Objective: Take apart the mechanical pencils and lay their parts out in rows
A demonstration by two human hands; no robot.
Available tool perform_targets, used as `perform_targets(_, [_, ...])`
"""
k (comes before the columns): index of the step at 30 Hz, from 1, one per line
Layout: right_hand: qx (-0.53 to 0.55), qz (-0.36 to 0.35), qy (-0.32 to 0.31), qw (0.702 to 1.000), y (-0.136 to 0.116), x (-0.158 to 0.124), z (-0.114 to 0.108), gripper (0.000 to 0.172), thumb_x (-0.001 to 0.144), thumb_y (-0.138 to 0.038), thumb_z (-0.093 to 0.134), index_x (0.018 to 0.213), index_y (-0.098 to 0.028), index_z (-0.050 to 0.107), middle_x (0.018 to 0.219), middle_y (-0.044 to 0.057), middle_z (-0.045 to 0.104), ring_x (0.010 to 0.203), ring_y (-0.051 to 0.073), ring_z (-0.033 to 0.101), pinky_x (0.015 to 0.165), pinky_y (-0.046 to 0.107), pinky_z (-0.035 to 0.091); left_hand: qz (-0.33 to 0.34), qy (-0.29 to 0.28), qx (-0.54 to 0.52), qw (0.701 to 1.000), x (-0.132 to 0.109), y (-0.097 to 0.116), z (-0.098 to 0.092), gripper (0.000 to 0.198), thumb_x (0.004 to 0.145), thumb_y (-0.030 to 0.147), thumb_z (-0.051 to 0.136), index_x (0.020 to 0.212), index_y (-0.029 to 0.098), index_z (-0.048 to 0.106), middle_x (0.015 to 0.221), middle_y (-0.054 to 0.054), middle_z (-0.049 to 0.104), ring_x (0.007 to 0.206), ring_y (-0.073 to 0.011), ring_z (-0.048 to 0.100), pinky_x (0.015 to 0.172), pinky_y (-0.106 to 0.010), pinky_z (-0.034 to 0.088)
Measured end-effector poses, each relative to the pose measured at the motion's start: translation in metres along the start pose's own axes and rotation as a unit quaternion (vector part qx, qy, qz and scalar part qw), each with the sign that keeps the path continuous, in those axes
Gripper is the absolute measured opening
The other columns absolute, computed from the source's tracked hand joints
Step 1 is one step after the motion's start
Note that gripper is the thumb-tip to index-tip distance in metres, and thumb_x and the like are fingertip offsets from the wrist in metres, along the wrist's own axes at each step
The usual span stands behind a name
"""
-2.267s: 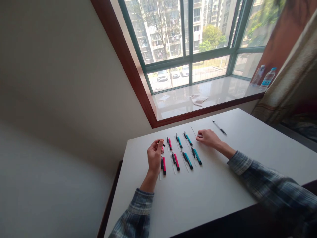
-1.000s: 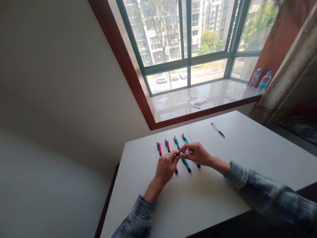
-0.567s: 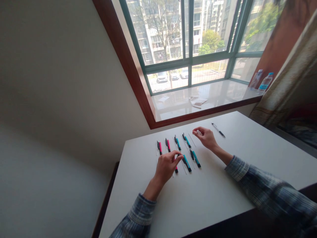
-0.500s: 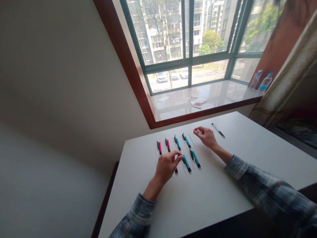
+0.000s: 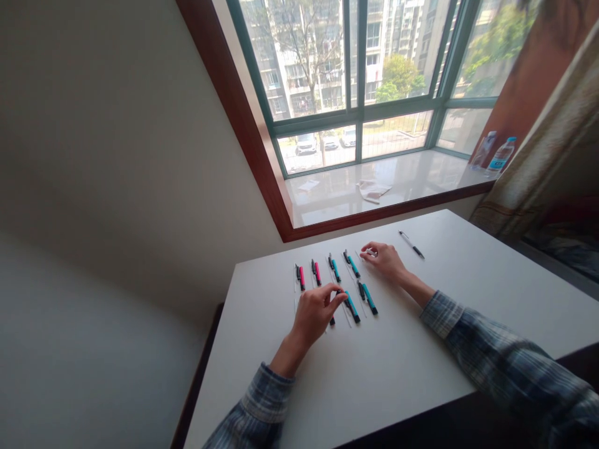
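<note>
My left hand hovers over the near row of pen parts, thumb and forefinger pinched; what they hold, if anything, I cannot make out. It partly hides a pink-and-black barrel. Beside its fingertips lies a teal-and-black pen barrel, with another teal barrel to the right. My right hand is at the right end of the far row, fingers curled round a small whitish thing too unclear to name. Left of it are two teal barrels and two pink barrels, including a pink one, with black pen pieces and thin white sticks alongside.
A white-and-black pen lies alone at the right on the white table. Behind the table, the windowsill holds a crumpled paper and two plastic bottles, one with a blue cap. A curtain hangs at right.
My right hand has shifted slightly left and down, nearer the end of the far row. My left hand stays in place, still pinched.
</note>
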State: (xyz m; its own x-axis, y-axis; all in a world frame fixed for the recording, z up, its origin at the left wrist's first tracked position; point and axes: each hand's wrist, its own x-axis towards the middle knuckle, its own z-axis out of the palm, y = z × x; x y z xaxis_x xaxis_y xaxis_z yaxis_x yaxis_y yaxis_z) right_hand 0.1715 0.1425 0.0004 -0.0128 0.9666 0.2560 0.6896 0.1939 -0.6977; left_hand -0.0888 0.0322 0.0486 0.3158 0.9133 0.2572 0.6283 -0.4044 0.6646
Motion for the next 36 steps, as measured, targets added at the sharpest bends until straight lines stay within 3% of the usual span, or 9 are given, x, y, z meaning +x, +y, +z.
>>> perform_targets(6, [0.004, -0.004, -0.007, 1.000, 0.003, 0.001, 0.002, 0.021, 0.089, -0.039, 0.067, 0.095, -0.023, 0.079, 0.086, 0.006, 0.079, 0.086, 0.022, 0.072, 0.076, 0.029, 0.049, -0.030, 0.014, -0.070, 0.997, 0.001, -0.002, 0.000, 0.042, 0.092, 0.057, 0.064, 0.093, 0.019, 0.081, 0.055, 0.006, 0.033, 0.052, -0.0109, 0.030, 0.053, -0.024, 0.025])
perform_targets(12, [0.091, -0.071, -0.005, 0.993, -0.022, -0.008, -0.005, 0.023, 0.090, -0.042, 0.069, 0.092, -0.020, 0.077, 0.082, 0.003, 0.076, 0.069, 0.016, 0.063, 0.067, 0.026, 0.046, -0.079, 0.037, -0.224, 0.971, 0.005, -0.002, -0.006, 0.049, 0.091, 0.057, 0.066, 0.108, 0.014, 0.081, 0.057, 0.004, 0.043, 0.053, -0.0098, 0.028, 0.051, -0.024, 0.021])
perform_targets(16, [0.230, -0.140, -0.109, 0.957, -0.054, -0.026, -0.003, 0.032, 0.085, -0.050, 0.076, 0.091, -0.019, 0.076, 0.084, 0.003, 0.073, 0.059, 0.012, 0.049, 0.054, 0.025, 0.036, -0.083, 0.042, -0.326, 0.941, 0.009, -0.005, -0.010, 0.056, 0.091, 0.058, 0.066, 0.119, 0.011, 0.077, 0.057, 0.005, 0.037, 0.054, -0.0089, 0.027, 0.052, -0.023, 0.023])
perform_targets(19, [0.309, -0.143, -0.187, 0.921, -0.072, -0.041, 0.005, 0.034, 0.082, -0.051, 0.079, 0.096, -0.020, 0.076, 0.095, 0.004, 0.074, 0.060, 0.011, 0.048, 0.053, 0.025, 0.034, -0.088, 0.038, -0.370, 0.924, 0.011, -0.005, -0.010, 0.058, 0.091, 0.059, 0.066, 0.124, 0.011, 0.075, 0.057, 0.006, 0.037, 0.056, -0.0093, 0.030, 0.054, -0.023, 0.027])
perform_targets(21, [0.335, -0.133, -0.205, 0.910, -0.077, -0.048, 0.011, 0.034, 0.080, -0.051, 0.081, 0.095, -0.021, 0.076, 0.094, 0.004, 0.073, 0.061, 0.012, 0.048, 0.054, 0.025, 0.034, -0.094, 0.031, -0.376, 0.921, 0.011, -0.005, -0.007, 0.058, 0.091, 0.058, 0.067, 0.124, 0.012, 0.075, 0.058, 0.005, 0.039, 0.057, -0.0095, 0.032, 0.055, -0.023, 0.028])
perform_targets(27, [0.348, -0.124, -0.204, 0.907, -0.076, -0.055, 0.020, 0.031, 0.080, -0.050, 0.081, 0.084, -0.020, 0.074, 0.073, 0.000, 0.063, 0.059, 0.012, 0.046, 0.053, 0.024, 0.033, -0.097, -0.009, -0.348, 0.933, 0.010, -0.004, 0.000, 0.056, 0.092, 0.059, 0.065, 0.121, 0.012, 0.076, 0.062, 0.003, 0.043, 0.057, -0.0095, 0.031, 0.054, -0.024, 0.026])
perform_targets(31, [0.332, -0.117, -0.205, 0.913, -0.065, -0.046, 0.013, 0.031, 0.082, -0.048, 0.078, 0.087, -0.019, 0.070, 0.081, 0.001, 0.068, 0.059, 0.011, 0.049, 0.053, 0.024, 0.036, -0.103, -0.006, -0.331, 0.938, 0.010, -0.005, -0.004, 0.060, 0.092, 0.057, 0.064, 0.135, 0.015, 0.067, 0.062, 0.006, 0.038, 0.057, -0.0098, 0.030, 0.054, -0.023, 0.027])
perform_targets(36, [0.200, -0.060, -0.070, 0.976, -0.027, -0.016, 0.001, 0.025, 0.085, -0.044, 0.071, 0.085, -0.019, 0.069, 0.087, 0.005, 0.074, 0.082, 0.020, 0.068, 0.070, 0.028, 0.050, -0.140, 0.046, -0.367, 0.918, 0.011, -0.004, -0.009, 0.050, 0.096, 0.043, 0.055, 0.139, 0.018, 0.059, 0.071, 0.005, 0.039, 0.060, -0.0109, 0.036, 0.058, -0.023, 0.037])
